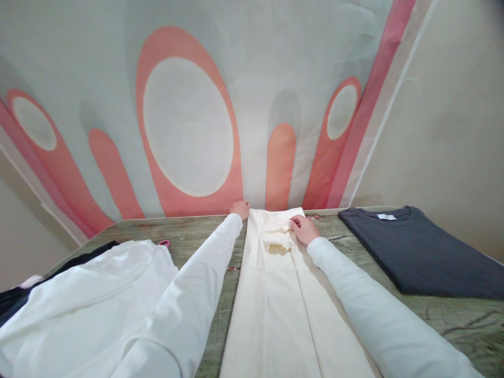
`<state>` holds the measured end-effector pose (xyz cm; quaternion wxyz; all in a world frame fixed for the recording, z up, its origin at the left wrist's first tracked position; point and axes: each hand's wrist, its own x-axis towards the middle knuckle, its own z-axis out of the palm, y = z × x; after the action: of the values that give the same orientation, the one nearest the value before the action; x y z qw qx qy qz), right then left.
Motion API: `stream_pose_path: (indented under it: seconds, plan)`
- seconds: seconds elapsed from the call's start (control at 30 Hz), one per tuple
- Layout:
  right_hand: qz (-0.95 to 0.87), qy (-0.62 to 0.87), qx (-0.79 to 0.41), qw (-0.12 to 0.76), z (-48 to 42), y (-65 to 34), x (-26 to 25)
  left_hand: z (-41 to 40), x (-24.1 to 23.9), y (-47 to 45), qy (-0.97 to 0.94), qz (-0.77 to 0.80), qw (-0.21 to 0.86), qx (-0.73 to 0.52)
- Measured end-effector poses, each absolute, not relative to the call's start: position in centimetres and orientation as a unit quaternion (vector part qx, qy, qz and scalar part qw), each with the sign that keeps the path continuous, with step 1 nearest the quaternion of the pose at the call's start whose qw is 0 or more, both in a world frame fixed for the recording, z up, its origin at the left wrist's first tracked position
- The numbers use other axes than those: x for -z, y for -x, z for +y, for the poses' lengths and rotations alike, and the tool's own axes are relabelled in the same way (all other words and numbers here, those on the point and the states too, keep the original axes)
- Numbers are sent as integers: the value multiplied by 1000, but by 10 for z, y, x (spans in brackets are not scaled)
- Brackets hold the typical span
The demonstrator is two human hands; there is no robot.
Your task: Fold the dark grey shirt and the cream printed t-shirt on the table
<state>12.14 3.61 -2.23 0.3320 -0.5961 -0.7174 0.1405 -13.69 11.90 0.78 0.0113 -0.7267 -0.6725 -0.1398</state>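
Logging 1 head view. The cream garment (275, 304) lies flat in the middle of the tabletop (189, 236), between the person's 2 white sleeves (189, 294). Its long axis runs straight away from the wearer: the wide near end drops out of the lower frame edge, and the narrow far end reaches the tabletop's back edge. I read it as trousers with the waist end far, but I am not sure of the cut.

The left hand (240, 209) sits at the garment's far left corner, right at the back edge. Its fingers are curled and turned from the camera, so I cannot tell whether its grip is closed on cloth or only pressing down. My judgement is that it anchors that corner so the cloth lies taut along its length.

The right hand (304, 229) is on the far end, right of the centre line, with its grip pinched together on a small bunched fold of the cream cloth. That fold is the only rumpled patch; the rest is smooth, which is probably why the hand is there.

Around these:
- A dark grey T-shirt (425, 252) lies flat on the right, well apart, its collar label far.
- A white garment (90, 294) is heaped on the left over a dark cloth (16, 299).
- A small pink item (164, 243) lies just beyond that heap.
- A patterned backdrop (185, 126) hangs behind.
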Motion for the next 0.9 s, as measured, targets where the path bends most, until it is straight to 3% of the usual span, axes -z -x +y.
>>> stream_pose_path:
  seconds: [0.2,0.37,0.9]
  plan:
    - [-721,598,-79,342,27,-118,15,121,-3,132,722,-678,-28,134]
    - [-744,599,-33,294,17,-115,9,119,-2,132,724,-676,-38,129]
    - [-730,619,-65,284,33,-121,17,102,-19,132,753,-639,41,153]
